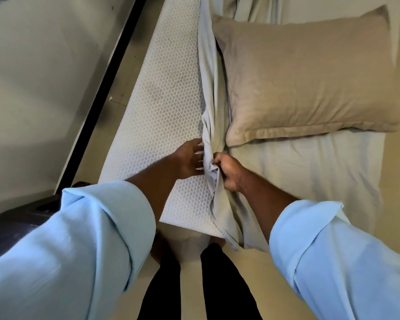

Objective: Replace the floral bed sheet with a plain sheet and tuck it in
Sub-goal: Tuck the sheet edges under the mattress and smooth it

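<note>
Spreading the plain sheet (310, 172) seems the step in hand: right hand (226, 172) is gripping its bunched edge; left hand (189, 160), splayed, is touching it. Sheet is lying under the pillow (305, 75), mattress (169, 93) bare beside. Next probably needs the edge drawn across, then tucked.

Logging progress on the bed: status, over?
Right hand grips bunched plain pale-grey sheet; left hand open, fingers touching its edge. White honeycomb mattress strip uncovered. Tan pillow lies on sheet, beside the bunch.
</note>
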Available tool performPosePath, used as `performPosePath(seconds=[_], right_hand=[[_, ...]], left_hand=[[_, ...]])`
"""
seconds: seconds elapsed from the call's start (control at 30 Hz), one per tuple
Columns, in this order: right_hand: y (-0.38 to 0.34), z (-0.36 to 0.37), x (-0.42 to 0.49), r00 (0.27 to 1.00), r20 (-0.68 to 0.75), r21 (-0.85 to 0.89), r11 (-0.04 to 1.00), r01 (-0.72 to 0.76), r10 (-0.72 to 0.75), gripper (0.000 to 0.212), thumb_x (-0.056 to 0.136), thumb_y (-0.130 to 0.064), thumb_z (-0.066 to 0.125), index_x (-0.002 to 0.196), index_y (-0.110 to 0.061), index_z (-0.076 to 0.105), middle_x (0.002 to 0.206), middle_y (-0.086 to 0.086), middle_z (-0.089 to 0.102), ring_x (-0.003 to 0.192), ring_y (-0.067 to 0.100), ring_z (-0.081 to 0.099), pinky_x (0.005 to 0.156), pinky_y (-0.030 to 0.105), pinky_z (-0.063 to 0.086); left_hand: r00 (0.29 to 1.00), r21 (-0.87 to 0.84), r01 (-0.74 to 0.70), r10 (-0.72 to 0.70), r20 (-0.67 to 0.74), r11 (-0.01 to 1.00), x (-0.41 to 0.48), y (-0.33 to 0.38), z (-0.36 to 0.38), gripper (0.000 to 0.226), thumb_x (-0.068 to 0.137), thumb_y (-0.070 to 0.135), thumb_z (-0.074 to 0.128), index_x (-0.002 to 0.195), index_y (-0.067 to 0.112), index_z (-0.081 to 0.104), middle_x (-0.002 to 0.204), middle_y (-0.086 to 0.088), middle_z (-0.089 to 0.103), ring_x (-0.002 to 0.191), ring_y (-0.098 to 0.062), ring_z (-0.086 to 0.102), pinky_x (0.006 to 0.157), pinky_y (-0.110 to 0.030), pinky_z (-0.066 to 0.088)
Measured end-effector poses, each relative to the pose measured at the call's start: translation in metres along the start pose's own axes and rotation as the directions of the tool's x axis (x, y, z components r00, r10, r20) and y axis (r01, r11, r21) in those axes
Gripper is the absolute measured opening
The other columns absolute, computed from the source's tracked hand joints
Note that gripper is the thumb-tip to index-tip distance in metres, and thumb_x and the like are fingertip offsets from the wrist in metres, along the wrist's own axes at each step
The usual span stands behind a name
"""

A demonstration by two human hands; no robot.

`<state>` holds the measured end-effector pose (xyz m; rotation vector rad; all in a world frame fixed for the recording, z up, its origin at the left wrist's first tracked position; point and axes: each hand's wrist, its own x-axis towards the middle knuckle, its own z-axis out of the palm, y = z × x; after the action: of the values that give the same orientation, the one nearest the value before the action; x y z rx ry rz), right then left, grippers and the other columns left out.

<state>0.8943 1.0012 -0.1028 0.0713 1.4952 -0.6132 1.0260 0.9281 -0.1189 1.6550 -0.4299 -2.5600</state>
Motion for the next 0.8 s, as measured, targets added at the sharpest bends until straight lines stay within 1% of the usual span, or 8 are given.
performPosePath(seconds=[0.13, 0.23, 0.3, 0.4, 0.5, 0.63, 0.7, 0.8], right_hand=[[0.004, 0.008, -0.004, 0.995, 0.09, 0.118, 0.991, -0.061, 0.05, 0.031, 0.104, -0.024, 0.043, 0.084, -0.011, 0.062, 0.076, 0.003, 0.058, 0.07, 0.015, 0.053, 0.082, 0.031, 0.046], [0.008, 0.01, -0.003, 0.991, 0.127, 0.137, 0.988, -0.069, 0.052, 0.031, 0.07, -0.035, 0.073, 0.089, -0.012, 0.063, 0.077, 0.001, 0.054, 0.069, 0.015, 0.051, 0.077, 0.03, 0.044], [0.014, 0.005, 0.009, 0.991, 0.119, 0.119, 0.99, -0.071, 0.057, 0.06, 0.046, -0.026, 0.073, 0.103, -0.013, 0.061, 0.088, 0.007, 0.05, 0.072, 0.02, 0.053, 0.081, 0.033, 0.046], [0.013, 0.009, 0.002, 0.991, 0.125, 0.131, 0.99, -0.052, 0.036, 0.072, 0.042, -0.018, 0.069, 0.113, -0.005, 0.062, 0.101, 0.015, 0.055, 0.081, 0.027, 0.058, 0.096, 0.041, 0.044], [0.01, 0.015, -0.007, 0.996, 0.09, 0.13, 0.991, -0.024, 0.012, 0.048, 0.052, -0.019, 0.061, 0.099, -0.005, 0.063, 0.083, 0.012, 0.058, 0.072, 0.025, 0.059, 0.083, 0.036, 0.05], [0.005, 0.025, -0.011, 0.999, -0.025, 0.025, 0.999, 0.042, -0.042, 0.033, 0.042, -0.017, 0.061, 0.073, -0.009, 0.058, 0.077, 0.011, 0.053, 0.067, 0.027, 0.056, 0.068, 0.036, 0.049], [0.006, 0.034, -0.008, 0.999, -0.011, -0.066, 0.997, 0.041, -0.042, 0.048, 0.034, -0.019, 0.063, 0.08, -0.007, 0.059, 0.082, 0.013, 0.053, 0.072, 0.029, 0.055, 0.072, 0.04, 0.047], [0.007, 0.054, -0.021, 0.998, 0.064, -0.184, 0.983, 0.002, 0.01, 0.048, 0.054, -0.018, 0.064, 0.097, 0.004, 0.069, 0.083, 0.015, 0.059, 0.068, 0.026, 0.058, 0.071, 0.037, 0.047]], left_hand=[[0.999, -0.106, -0.015, 0.02, 0.041, 0.994, -0.002, -0.003, 0.007, 0.038, 0.103, 0.031, 0.05, 0.127, 0.003, 0.061, 0.115, -0.014, 0.067, 0.101, -0.025, 0.065, 0.099, -0.04, 0.05], [0.994, -0.206, -0.093, 0.081, -0.068, 0.974, 0.0, -0.008, 0.006, 0.034, 0.1, 0.028, 0.059, 0.124, 0.004, 0.062, 0.117, -0.012, 0.067, 0.109, -0.026, 0.064, 0.104, -0.041, 0.05], [0.976, -0.19, -0.176, 0.146, -0.162, 0.966, -0.001, -0.009, 0.002, 0.017, 0.098, 0.025, 0.062, 0.111, 0.014, 0.065, 0.106, -0.007, 0.067, 0.104, -0.025, 0.062, 0.097, -0.04, 0.05], [0.953, -0.163, -0.242, 0.203, -0.227, 0.956, -0.006, -0.006, -0.004, 0.006, 0.097, 0.027, 0.064, 0.097, 0.02, 0.065, 0.109, -0.003, 0.069, 0.108, -0.023, 0.063, 0.09, -0.038, 0.054], [0.937, -0.248, -0.312, 0.254, -0.241, 0.917, -0.015, 0.0, -0.01, 0.008, 0.097, 0.025, 0.065, 0.096, 0.017, 0.064, 0.116, -0.005, 0.07, 0.112, -0.024, 0.065, 0.104, -0.042, 0.051], [0.964, -0.505, -0.266, 0.219, -0.152, 0.821, -0.038, -0.004, -0.022, 0.044, 0.103, 0.028, 0.049, 0.135, -0.002, 0.054, 0.136, -0.023, 0.059, 0.127, -0.035, 0.056, 0.113, -0.048, 0.04], [0.971, -0.585, -0.241, 0.192, -0.145, 0.774, -0.049, -0.009, -0.031, 0.049, 0.105, 0.027, 0.039, 0.141, -0.005, 0.049, 0.139, -0.025, 0.056, 0.124, -0.037, 0.056, 0.112, -0.049, 0.039], [0.975, -0.606, -0.223, 0.172, -0.142, 0.764, -0.059, -0.005, -0.039, 0.051, 0.103, 0.028, 0.038, 0.141, -0.002, 0.051, 0.141, -0.024, 0.056, 0.124, -0.036, 0.057, 0.112, -0.05, 0.038]])
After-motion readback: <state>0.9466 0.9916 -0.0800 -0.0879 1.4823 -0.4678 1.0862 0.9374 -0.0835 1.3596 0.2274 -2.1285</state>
